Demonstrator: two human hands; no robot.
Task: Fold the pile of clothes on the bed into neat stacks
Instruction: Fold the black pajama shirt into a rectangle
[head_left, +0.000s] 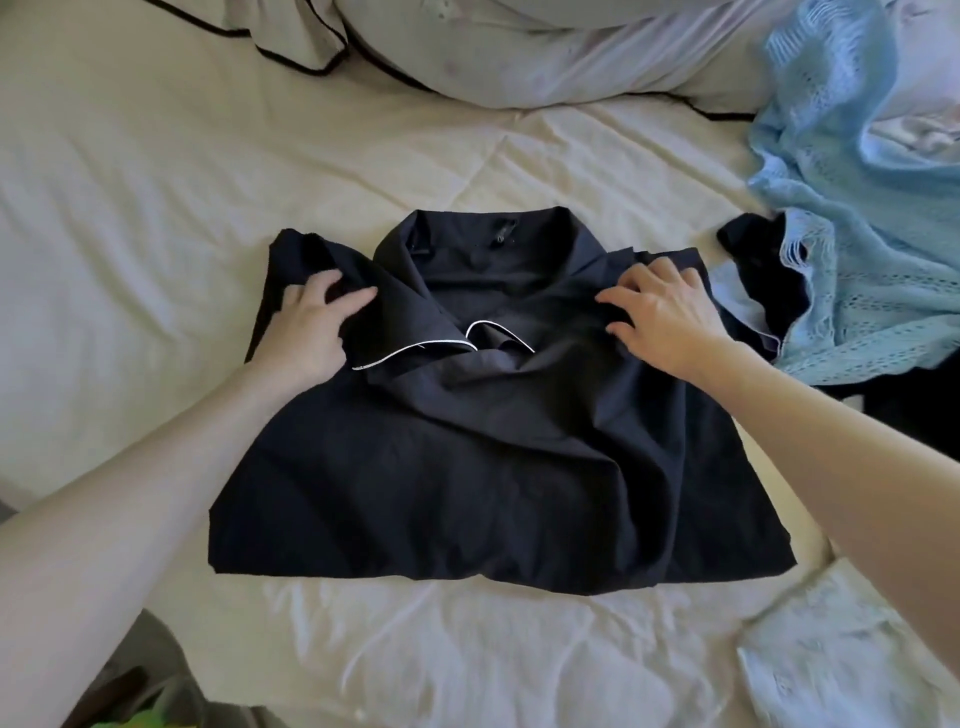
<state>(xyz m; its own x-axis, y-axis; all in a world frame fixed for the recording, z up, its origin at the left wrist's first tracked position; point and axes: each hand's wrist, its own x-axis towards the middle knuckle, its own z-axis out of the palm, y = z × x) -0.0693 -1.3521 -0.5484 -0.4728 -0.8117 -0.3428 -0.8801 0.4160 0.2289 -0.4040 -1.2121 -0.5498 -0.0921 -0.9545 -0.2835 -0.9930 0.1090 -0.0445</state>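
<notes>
Black collared shirt (467, 441) spread flat on the cream bed (130, 208).

On the shirt's shoulders, the left hand (306, 327) seems to pinch a fold by the collar; the right hand (665, 317) rests with fingers spread. Right of the shirt lies a blue knit garment (852, 208); beyond it, pillows (519, 47).

Soft, even daylight; faint shadows; wide-angle bending at edges.

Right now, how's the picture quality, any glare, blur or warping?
Head view: soft daylight, no hard shadows; the black shirt reads dark, its folds faint; the sheet looks pale and slightly washed out; wide-angle stretch enlarges the forearms at the bottom corners; overall slightly soft.
</notes>
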